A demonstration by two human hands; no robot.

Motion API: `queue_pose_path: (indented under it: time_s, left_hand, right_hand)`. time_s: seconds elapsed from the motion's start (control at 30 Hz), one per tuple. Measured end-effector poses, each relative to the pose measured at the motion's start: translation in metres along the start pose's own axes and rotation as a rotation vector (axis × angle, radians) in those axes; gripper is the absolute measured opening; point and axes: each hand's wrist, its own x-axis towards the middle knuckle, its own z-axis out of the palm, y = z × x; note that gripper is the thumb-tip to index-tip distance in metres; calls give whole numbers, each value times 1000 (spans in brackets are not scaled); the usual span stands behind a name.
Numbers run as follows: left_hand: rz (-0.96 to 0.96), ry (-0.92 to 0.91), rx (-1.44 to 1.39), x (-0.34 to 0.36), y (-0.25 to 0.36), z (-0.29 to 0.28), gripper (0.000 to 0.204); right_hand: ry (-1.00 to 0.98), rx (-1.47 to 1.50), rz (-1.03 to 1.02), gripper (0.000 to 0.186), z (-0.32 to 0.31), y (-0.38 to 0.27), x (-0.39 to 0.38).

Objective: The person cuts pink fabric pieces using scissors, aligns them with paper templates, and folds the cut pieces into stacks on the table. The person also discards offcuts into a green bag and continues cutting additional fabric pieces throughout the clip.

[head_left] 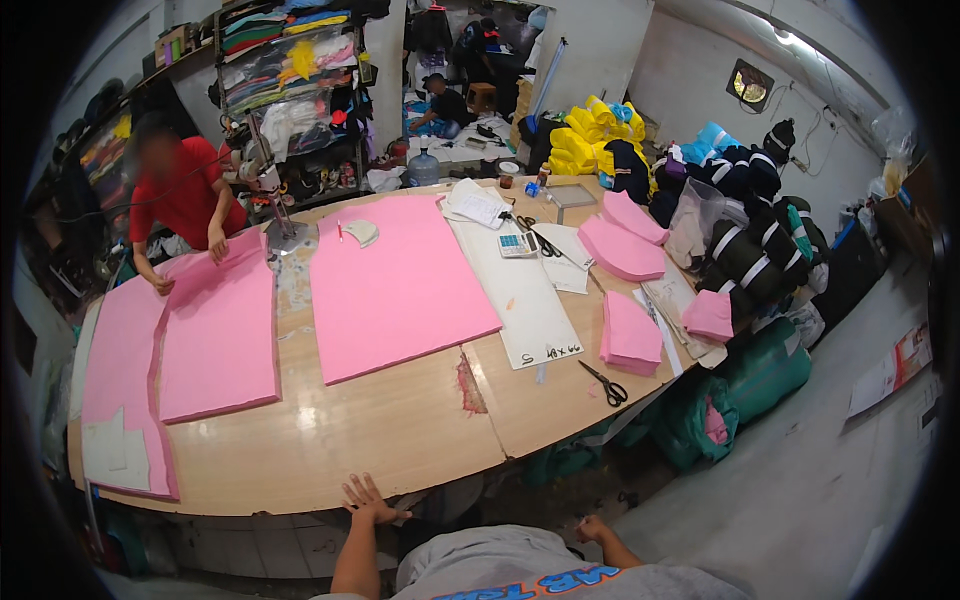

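My left hand (368,500) rests with fingers spread on the near edge of a long wooden cutting table (390,430), holding nothing. My right hand (592,528) hangs below the table edge, fingers curled in, apparently empty. A large pink fabric sheet (400,285) lies flat in the middle of the table. More pink sheets (215,340) lie at the left, where a person in a red shirt (185,195) presses both hands on them. Black scissors (605,385) lie near the table's right front corner.
Stacks of cut pink pieces (630,335) and a long white pattern board (520,290) sit at the right. A calculator (517,244) and papers lie farther back. Green sacks (760,370) and dark bundles crowd the right side. Shelves of fabric (290,70) stand behind.
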Motion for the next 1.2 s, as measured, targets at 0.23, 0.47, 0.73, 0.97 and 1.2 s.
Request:
queue_pose_path:
  time_s: [0.23, 0.47, 0.73, 0.97, 1.2]
  left_hand:
    - [82, 34, -22, 13, 29, 18, 180]
    - [-5, 128, -2, 11, -13, 19, 170]
    - [119, 142, -25, -17, -17, 13, 142]
    - [656, 267, -114, 0, -114, -22, 92]
    - [448, 805, -296, 37, -310, -73, 66]
  right_hand:
    - [-67, -276, -473, 25, 15, -12, 12]
    - [-315, -6, -224, 29, 98, -162, -40]
    - [-223, -86, -152, 50, 107, -186, -50]
    - [-115, -115, -81, 31, 168, -176, -43]
    - [-139, -137, -122, 27, 327, -291, -118]
